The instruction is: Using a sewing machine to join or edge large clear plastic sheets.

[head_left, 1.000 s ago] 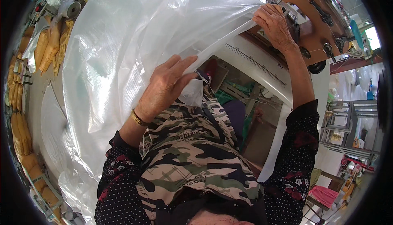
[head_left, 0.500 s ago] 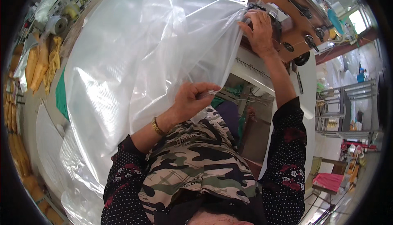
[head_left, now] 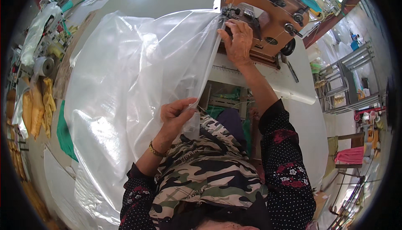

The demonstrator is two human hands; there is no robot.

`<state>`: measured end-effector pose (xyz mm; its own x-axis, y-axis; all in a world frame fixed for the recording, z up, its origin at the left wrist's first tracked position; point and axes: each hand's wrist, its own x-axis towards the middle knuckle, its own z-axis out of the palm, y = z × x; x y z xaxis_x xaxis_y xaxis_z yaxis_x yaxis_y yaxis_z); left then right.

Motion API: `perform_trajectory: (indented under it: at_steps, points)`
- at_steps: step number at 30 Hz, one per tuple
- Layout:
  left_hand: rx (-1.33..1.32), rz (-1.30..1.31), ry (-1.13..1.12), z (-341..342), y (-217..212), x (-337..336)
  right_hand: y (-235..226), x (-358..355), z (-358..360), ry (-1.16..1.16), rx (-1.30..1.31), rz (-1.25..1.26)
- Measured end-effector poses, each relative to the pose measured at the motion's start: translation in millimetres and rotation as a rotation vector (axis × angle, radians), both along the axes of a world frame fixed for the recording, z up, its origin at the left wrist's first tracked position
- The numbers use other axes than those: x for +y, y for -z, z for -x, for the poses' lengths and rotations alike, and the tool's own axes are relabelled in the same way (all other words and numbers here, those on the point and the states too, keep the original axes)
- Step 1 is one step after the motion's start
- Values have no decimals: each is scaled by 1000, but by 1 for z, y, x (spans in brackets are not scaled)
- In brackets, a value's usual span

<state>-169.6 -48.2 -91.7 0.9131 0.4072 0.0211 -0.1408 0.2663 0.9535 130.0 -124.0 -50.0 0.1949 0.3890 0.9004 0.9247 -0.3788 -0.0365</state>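
I am holding a big clear plastic bag (head_left: 125, 96) by one edge, stretched between my two grips. My right hand (head_left: 238, 41) is pressing the far end of that edge down at the needle area of the brown sewing machine (head_left: 268, 16), fingers lying flat and together on the film. My left hand (head_left: 178, 115) is pinching the near end of the same edge just in front of my camouflage apron (head_left: 209, 167), thumb and fingers clamped on the plastic.

As I judge it, the edge is lined up and its leading end is sitting at the machine head, so the feeding is only starting: nearly the whole length between my two grips is lying short of the needle. Whether any stitching is already in the film beyond my right grip I cannot tell, since my hand is covering that spot.

The rest of the bag is billowing out to the left of both grips, over the white tabletop (head_left: 167, 3). That loose bulk is what is getting in the way; it is hiding the surface under it. Right of my right grip a dark slim tool (head_left: 292, 68), perhaps scissors, is lying on the tabletop. Far to the left of my left grip, yellow bundles (head_left: 37, 104) and a roll of tape (head_left: 44, 65) are sitting on a side bench.
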Motion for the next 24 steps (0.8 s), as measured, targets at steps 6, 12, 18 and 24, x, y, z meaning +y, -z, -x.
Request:
perform_trajectory:
  at_steps: [6,12,18,24]
  points:
    - [23,71,14,-5,21,6,-4,-6,4,3,-43,118]
    - [63,-217,35,-24,19,-35,0,-21,1,-15,-66,231]
    - [3,-341,20,-45,10,-46,7,-19,-3,15,-43,172]
    - [55,-492,-48,-69,4,-35,13,-16,-4,47,6,154]
